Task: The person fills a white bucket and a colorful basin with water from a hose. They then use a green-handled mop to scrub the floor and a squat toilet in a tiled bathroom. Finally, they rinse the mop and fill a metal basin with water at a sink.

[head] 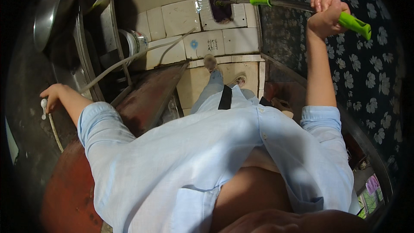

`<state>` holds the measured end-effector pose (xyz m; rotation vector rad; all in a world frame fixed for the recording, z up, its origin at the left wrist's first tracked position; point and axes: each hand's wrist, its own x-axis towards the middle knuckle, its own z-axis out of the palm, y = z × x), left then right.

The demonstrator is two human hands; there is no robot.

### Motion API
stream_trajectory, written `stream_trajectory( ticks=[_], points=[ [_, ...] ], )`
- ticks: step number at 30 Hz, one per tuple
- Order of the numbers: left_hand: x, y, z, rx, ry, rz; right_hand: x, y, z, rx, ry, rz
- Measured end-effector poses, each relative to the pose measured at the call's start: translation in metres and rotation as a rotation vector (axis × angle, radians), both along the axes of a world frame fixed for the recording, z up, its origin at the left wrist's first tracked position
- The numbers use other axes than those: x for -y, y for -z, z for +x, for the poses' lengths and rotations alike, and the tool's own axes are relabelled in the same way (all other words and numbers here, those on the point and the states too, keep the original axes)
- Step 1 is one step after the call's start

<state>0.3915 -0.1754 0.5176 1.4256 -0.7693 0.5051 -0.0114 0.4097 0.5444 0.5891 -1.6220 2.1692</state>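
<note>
My right hand is closed around a mop's long handle, just inside its green end grip. The handle runs left to a dark purple mop head, which lies in the bowl of a white squat toilet. At the far left, my left hand reaches to a small white tap or fitting at the wall; its fingers are partly hidden, so the hold is unclear. A pale hose passes near my left forearm and ends over the tiles beside the toilet.
Metal basins stand on a rack at left, with a white bucket by it. A raised tiled step lies before my feet. A dark floral curtain or covering hangs at right. Reddish-brown panels flank me.
</note>
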Motion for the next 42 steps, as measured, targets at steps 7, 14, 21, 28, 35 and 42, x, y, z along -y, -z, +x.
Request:
stream_trajectory(
  ticks=[7,14,21,28,35,42],
  points=[
    [-0.092,0.070,-0.057,-0.012,-0.001,0.260,-0.090,0.029,0.085,0.100,-0.194,0.015],
    [-0.318,0.257,-0.137,-0.029,1.062,1.009,-0.203,-0.053,0.204,0.081,-0.294,0.130],
    [-0.696,0.270,-0.197,-1.391,1.312,2.489,-0.291,-0.114,0.269,0.100,-0.219,0.107],
    [-0.727,0.210,-0.226,-1.716,0.910,2.275,-0.340,-0.112,0.311,0.169,-0.087,0.145],
    [-0.735,0.168,-0.244,-1.751,1.056,2.247,-0.412,-0.116,0.337,0.337,0.086,-0.070],
    [-0.709,0.109,-0.270,-1.725,1.437,2.075,-0.442,-0.090,0.349,0.457,0.100,-0.242]
  ],
)
